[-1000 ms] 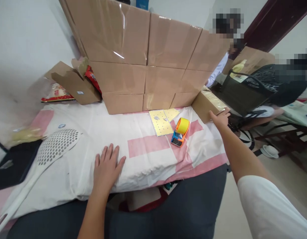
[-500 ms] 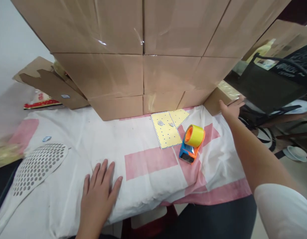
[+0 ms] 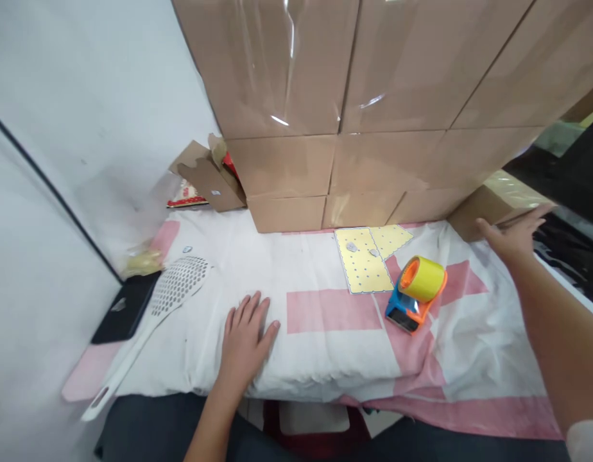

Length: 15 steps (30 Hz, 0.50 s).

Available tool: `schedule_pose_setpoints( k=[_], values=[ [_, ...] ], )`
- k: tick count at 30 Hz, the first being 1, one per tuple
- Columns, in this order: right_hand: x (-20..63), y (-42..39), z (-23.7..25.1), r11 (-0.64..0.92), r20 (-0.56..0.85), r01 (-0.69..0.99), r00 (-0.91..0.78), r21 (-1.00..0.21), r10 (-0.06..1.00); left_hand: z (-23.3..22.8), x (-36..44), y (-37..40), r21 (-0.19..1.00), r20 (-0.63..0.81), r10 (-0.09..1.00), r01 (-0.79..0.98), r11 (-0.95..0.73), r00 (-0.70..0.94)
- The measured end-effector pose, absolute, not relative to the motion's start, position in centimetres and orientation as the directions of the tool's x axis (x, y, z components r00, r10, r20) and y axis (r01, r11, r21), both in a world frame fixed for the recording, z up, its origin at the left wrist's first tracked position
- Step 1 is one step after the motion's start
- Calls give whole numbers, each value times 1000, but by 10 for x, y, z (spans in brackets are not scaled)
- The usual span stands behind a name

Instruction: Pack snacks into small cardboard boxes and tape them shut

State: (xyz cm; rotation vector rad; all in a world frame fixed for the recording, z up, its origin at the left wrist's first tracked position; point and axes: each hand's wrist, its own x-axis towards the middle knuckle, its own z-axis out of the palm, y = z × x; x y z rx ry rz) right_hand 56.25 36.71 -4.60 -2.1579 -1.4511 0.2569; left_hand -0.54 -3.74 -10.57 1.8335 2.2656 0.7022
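Small carton (image 3: pixel 498 202): lies at the far right edge of the tabletop, against the foot of the stacked boxes; taped top face up, near end turned toward the reaching arm.
Right hand (image 3: pixel 515 234): stretched out to the carton's near end, fingers spread wide, fingertips at or just short of the cardboard; contact too blurred to confirm; nothing clasped in the grip.
Left hand (image 3: pixel 246 333): flat on the cloth near the front edge, fingers loosely splayed, grip empty; reads as a brace for the long reach to the right.
Tape dispenser (image 3: pixel 416 294): blue and orange body, yellow roll uppermost, lying on the cloth between the two hands, within easy reach.
Yellow sheets (image 3: pixel 364 258): dotted, flat, just beyond the dispenser, close to the box wall.
Stacked boxes (image 3: pixel 354 109): tall taped wall along the back.
Cloth (image 3: pixel 325 321): white with pink bands, covering the tabletop.
Slotted ladle (image 3: pixel 171 295): white, at the left, handle toward the front.
Dark slab (image 3: pixel 126 307): beside the ladle, at the left edge.
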Motion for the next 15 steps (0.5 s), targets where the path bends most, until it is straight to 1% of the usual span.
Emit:
schedule_pose_setpoints(
  k=[2, 3, 4, 6, 8, 9, 10, 12, 13, 14, 15],
  values=[
    [564, 348, -59, -229, 97, 822, 323, -521, 941, -103, -15, -30, 508, 181, 954, 853, 119, -240],
    [565, 338, -67, -180, 109, 843, 270, -506, 957, -102, -22, -25, 553, 185, 952, 827, 105, -244],
    [564, 328, -75, -126, 152, 867, 224, -483, 963, -100, -32, -17, 605, 183, 948, 790, 99, -259],
    [560, 310, -87, -88, 260, 894, 220, -439, 940, -92, -55, 2, 705, 168, 930, 699, 118, -327],
    [552, 297, -90, -127, 337, 896, 287, -426, 897, -76, -84, 27, 750, 171, 885, 640, 167, -432],
    [547, 293, -88, -146, 352, 896, 308, -419, 884, -64, -99, 42, 730, 236, 841, 661, 177, -486],
    [543, 290, -85, -153, 356, 900, 312, -409, 881, -49, -114, 57, 675, 327, 805, 719, 167, -494],
    [537, 287, -79, -140, 356, 922, 276, -362, 893, -16, -142, 92, 506, 464, 766, 843, 184, -446],
    [536, 288, -77, -144, 359, 925, 276, -353, 892, 0, -155, 111, 430, 512, 744, 878, 212, -430],
    [536, 289, -76, -151, 363, 925, 282, -348, 888, 15, -168, 131, 362, 534, 743, 904, 228, -402],
    [538, 290, -77, -157, 372, 928, 285, -339, 884, 27, -178, 150, 338, 559, 720, 906, 256, -412]
  ],
)
